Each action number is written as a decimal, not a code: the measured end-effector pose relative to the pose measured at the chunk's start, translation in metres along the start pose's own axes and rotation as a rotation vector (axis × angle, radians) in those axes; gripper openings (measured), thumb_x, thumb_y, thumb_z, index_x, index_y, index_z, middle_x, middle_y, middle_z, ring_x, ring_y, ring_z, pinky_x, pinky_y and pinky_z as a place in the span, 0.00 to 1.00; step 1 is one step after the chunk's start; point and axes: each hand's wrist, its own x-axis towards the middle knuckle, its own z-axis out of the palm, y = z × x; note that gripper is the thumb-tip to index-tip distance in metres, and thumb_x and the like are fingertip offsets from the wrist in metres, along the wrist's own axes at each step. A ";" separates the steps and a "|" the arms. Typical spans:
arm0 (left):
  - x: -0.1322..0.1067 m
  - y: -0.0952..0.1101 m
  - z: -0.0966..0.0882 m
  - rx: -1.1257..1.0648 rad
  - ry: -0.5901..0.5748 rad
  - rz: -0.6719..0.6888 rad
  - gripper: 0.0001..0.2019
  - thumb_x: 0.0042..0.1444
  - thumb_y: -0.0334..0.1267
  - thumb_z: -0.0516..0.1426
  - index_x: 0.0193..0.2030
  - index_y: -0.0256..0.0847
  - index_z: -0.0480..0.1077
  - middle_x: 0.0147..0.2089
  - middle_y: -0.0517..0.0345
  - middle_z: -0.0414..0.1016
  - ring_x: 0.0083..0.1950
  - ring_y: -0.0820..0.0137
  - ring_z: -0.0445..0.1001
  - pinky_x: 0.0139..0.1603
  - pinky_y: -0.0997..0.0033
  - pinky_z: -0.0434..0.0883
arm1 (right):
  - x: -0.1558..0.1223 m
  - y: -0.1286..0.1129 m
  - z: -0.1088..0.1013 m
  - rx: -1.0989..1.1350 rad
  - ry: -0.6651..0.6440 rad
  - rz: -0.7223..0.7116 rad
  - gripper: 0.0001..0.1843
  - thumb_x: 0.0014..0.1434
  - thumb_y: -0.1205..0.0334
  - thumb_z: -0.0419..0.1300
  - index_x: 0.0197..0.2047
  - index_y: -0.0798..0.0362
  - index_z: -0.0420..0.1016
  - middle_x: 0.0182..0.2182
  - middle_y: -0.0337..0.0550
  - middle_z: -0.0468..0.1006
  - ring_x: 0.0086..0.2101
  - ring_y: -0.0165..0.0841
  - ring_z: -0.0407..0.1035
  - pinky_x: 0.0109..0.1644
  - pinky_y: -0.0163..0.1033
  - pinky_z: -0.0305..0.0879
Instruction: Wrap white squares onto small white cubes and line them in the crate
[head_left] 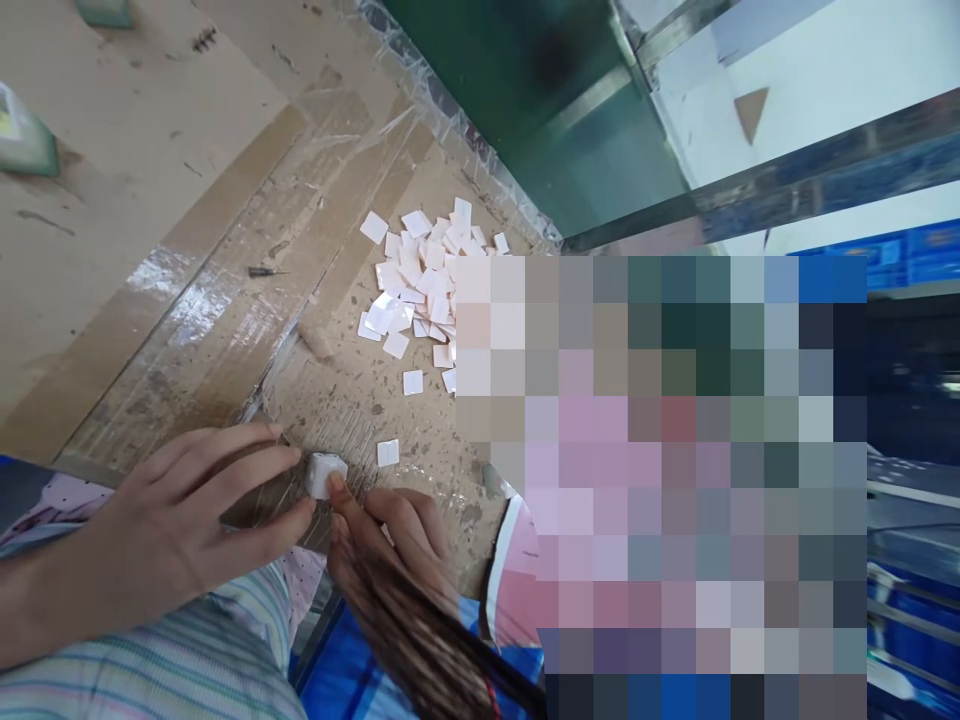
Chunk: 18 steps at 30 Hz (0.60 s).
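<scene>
A small white block [322,474] sits near the front edge of the cardboard-covered table. My left hand [202,500] is open beside it, palm down with fingers apart, the fingertips close to the block's left side. My right hand [409,535] has its fingers curled, and one fingertip presses against the block's right side. Strands of dark hair hang over the right hand and wrist and hide part of it. Just beyond the right hand a single white square piece [388,453] lies flat.
Thin white square pieces [412,275] lie in a loose heap farther back. A small dark pointed tool [262,271] rests on the taped cardboard [150,290]. Green-and-white objects [30,140] stand at the far left. A green panel [525,100] borders the back; blurred blocks cover the right.
</scene>
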 end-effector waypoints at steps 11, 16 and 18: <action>-0.006 -0.011 -0.002 -0.015 0.029 0.112 0.12 0.62 0.30 0.59 0.49 0.50 0.72 0.50 0.61 0.76 0.61 0.63 0.69 0.61 0.60 0.69 | -0.004 0.008 0.007 0.009 0.035 -0.014 0.10 0.67 0.65 0.56 0.50 0.54 0.76 0.37 0.47 0.77 0.40 0.35 0.70 0.42 0.38 0.73; 0.000 -0.011 -0.004 -0.029 0.115 0.024 0.08 0.62 0.29 0.56 0.46 0.44 0.71 0.51 0.53 0.74 0.59 0.61 0.72 0.57 0.62 0.74 | -0.003 0.016 0.021 0.038 0.052 -0.080 0.07 0.66 0.65 0.59 0.47 0.53 0.73 0.48 0.52 0.78 0.49 0.39 0.73 0.48 0.45 0.78; 0.001 -0.014 -0.004 -0.040 0.173 -0.037 0.09 0.61 0.29 0.56 0.46 0.45 0.71 0.51 0.53 0.74 0.56 0.61 0.73 0.54 0.61 0.76 | -0.001 0.018 0.024 0.094 0.063 -0.110 0.09 0.64 0.70 0.59 0.47 0.52 0.72 0.44 0.48 0.81 0.46 0.37 0.75 0.45 0.43 0.79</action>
